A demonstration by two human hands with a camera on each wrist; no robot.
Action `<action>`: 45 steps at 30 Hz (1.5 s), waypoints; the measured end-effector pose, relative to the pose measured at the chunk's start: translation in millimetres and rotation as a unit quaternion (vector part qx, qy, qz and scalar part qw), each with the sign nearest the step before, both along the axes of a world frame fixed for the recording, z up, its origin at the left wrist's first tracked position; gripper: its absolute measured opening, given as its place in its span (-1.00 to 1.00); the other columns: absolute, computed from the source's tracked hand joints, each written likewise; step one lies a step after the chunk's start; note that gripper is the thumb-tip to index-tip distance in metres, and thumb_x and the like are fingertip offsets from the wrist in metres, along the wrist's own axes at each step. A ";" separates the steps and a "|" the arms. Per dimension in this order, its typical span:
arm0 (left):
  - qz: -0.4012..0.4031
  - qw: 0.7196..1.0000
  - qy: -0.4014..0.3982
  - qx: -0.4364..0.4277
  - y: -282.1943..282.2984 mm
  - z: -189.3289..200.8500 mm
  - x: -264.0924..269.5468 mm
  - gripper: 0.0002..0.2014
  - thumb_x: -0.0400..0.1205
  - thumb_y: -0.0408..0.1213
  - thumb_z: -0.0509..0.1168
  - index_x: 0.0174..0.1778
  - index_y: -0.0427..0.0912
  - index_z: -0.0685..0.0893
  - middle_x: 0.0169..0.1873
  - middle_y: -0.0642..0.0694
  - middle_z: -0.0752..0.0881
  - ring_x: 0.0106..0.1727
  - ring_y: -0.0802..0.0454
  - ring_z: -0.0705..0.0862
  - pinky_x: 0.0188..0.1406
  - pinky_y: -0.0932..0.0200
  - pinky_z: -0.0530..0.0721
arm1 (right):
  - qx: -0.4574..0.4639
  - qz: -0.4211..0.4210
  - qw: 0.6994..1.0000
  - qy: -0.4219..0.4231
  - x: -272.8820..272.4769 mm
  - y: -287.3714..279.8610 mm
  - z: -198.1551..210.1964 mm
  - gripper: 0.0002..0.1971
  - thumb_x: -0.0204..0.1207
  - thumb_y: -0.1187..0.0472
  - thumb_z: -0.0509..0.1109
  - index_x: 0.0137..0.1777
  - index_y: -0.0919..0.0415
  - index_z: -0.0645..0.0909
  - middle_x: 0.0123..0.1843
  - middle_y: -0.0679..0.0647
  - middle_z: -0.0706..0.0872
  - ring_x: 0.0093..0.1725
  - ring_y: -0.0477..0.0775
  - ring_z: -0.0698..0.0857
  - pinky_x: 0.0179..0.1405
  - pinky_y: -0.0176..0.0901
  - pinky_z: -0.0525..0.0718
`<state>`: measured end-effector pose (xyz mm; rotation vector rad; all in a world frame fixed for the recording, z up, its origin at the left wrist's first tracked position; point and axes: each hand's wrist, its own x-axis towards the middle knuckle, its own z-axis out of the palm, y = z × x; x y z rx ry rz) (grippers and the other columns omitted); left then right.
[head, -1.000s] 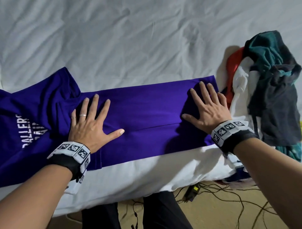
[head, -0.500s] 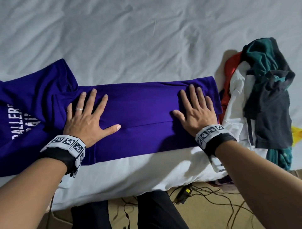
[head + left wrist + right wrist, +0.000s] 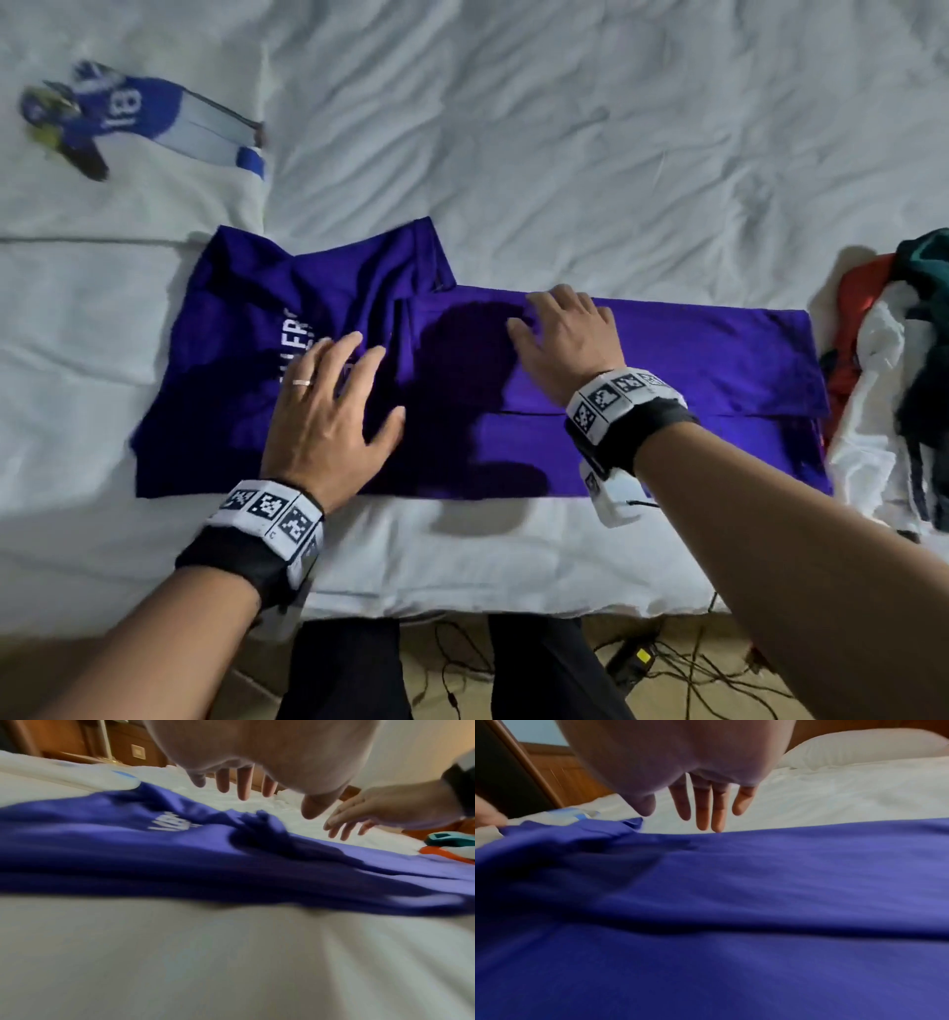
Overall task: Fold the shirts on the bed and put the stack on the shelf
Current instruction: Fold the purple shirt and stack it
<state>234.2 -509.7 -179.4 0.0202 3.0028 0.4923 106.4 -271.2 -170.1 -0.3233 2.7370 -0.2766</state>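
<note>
While both hands lie spread over it, the purple shirt (image 3: 642, 370) sits lengthwise along the near edge of the bed (image 3: 565, 154), its body already doubled into a long band, its printed chest and one sleeve loose at the left end. Left hand (image 3: 328, 411): fingers straight and splayed, over the lettering, holding nothing. Right hand (image 3: 565, 344): fingers extended and relaxed, over the band's far edge near the middle, holding nothing; the wrist views suggest both palms hover just above the cloth, though contact cannot be told for certain. Step judged in hand: smoothing the band before the next fold. To do well: press flat and sweep outward from the centre toward the ends, keep the long edges parallel, tuck the loose sleeve inside the band's width, and avoid dragging cloth off the bed's edge. Unfolded pile (image 3: 904, 370): at the right end, touching the shirt's hem. White printed garment (image 3: 128, 169): folded, far left. Shelf: not in view.
</note>
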 end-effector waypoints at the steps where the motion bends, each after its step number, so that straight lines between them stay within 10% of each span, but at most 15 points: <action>1: 0.006 1.000 -0.021 -0.015 -24.1 0.1 7.6 -0.34 0.59 0.12 0.21 0.51 -0.25 0.56 0.52 -0.32 0.50 0.46 -0.44 0.47 0.50 -0.39 0.41 | -0.007 -0.010 1.000 -0.002 -4.4 -25.7 0.7 -0.54 0.68 -0.17 0.15 0.34 0.14 0.59 0.32 0.11 0.61 0.36 0.23 0.52 0.32 0.13 0.39; 7: -0.027 0.988 -0.130 -0.079 -138.0 -13.4 47.8 -0.21 0.60 0.30 0.09 0.61 -0.20 0.46 0.64 -0.30 0.39 0.55 -0.40 0.42 0.48 -0.38 0.44 | 0.068 -0.094 0.992 -0.044 -43.2 -131.8 -12.0 -0.42 0.58 -0.27 0.21 0.33 0.22 0.56 0.35 0.19 0.59 0.39 0.29 0.49 0.34 0.22 0.40; 11: -0.065 0.980 -0.162 -0.092 -166.4 -24.0 54.6 -0.16 0.59 0.38 0.04 0.60 -0.21 0.49 0.61 -0.31 0.43 0.51 -0.40 0.49 0.42 -0.37 0.48 | 0.088 -0.094 0.989 -0.069 -55.5 -159.6 -16.8 -0.66 0.55 0.05 0.32 0.26 0.18 0.56 0.29 0.20 0.59 0.34 0.31 0.53 0.29 0.21 0.45; 16: -0.032 0.995 -0.092 -0.032 -168.7 -14.9 42.6 -0.29 0.57 0.26 0.16 0.49 -0.18 0.59 0.47 -0.27 0.59 0.37 -0.34 0.58 0.32 -0.26 0.53 | -0.095 -0.067 0.993 0.005 -26.1 -179.4 22.4 -0.77 0.63 0.10 0.34 0.13 0.25 0.53 -0.02 0.27 0.72 -0.03 0.34 0.66 -0.04 0.07 0.60; 21: 0.077 0.991 0.019 0.108 -176.4 3.4 37.8 -0.56 0.54 -0.05 0.18 0.22 -0.21 0.69 0.03 -0.22 0.71 0.02 -0.31 0.66 0.01 -0.17 0.65 | -0.231 0.165 0.951 0.123 66.2 -192.2 39.2 -0.86 0.56 0.24 0.36 0.04 0.27 0.65 -0.15 0.19 0.67 -0.23 0.33 0.65 -0.31 0.11 0.59; 26: 0.161 0.949 -0.142 0.230 -168.1 6.3 70.8 -0.47 0.60 0.23 -0.01 -0.25 -0.13 0.64 -0.40 0.00 0.71 -0.25 -0.12 0.69 -0.18 -0.13 0.67 | -0.129 0.328 0.936 0.009 168.3 -176.9 12.0 -0.65 0.28 0.23 0.26 0.07 0.12 0.68 -0.08 0.02 0.69 -0.13 0.19 0.63 -0.16 0.04 0.55; 31: 0.143 0.957 -0.184 0.171 -148.4 -1.1 86.4 -0.53 0.65 0.26 0.14 -0.26 -0.09 0.59 -0.42 0.04 0.60 -0.29 -0.05 0.59 -0.29 0.01 0.55 | -0.225 0.036 0.973 0.019 192.7 -154.4 3.6 -0.82 0.38 0.24 0.25 -0.12 0.20 0.67 -0.19 0.08 0.66 -0.23 0.24 0.62 -0.26 0.08 0.61; 35: 0.157 0.955 -0.200 0.150 -137.0 2.4 76.8 -0.67 0.67 0.08 0.32 -0.21 -0.11 0.55 -0.34 0.06 0.60 -0.16 -0.12 0.63 -0.20 -0.02 0.60 | -0.130 -0.234 0.960 -0.082 174.6 -142.9 2.5 -0.67 0.64 -0.07 0.27 -0.25 0.13 0.53 -0.17 0.19 0.72 -0.08 0.36 0.67 -0.23 -0.01 0.44; 41: 0.181 0.937 -0.128 0.269 -134.3 25.4 71.4 -0.77 0.64 -0.15 0.43 -0.19 -0.17 0.57 -0.44 0.05 0.57 -0.31 -0.03 0.57 -0.22 0.07 0.53 | -0.114 -0.297 0.926 -0.203 148.7 -150.5 0.2 -0.65 0.52 -0.14 0.46 -0.05 0.18 0.68 0.00 0.19 0.75 0.08 0.26 0.69 -0.03 -0.05 0.56; 45: 0.196 0.882 -0.143 0.403 -132.5 42.1 73.0 -0.70 0.61 -0.12 0.46 -0.26 -0.20 0.53 -0.49 0.05 0.45 -0.42 0.15 0.39 -0.33 0.21 0.43 | -0.178 -0.331 0.892 -0.252 141.2 -149.2 -4.9 -0.75 0.45 0.05 0.53 -0.37 0.13 0.63 -0.32 0.17 0.76 -0.23 0.27 0.76 -0.15 0.05 0.74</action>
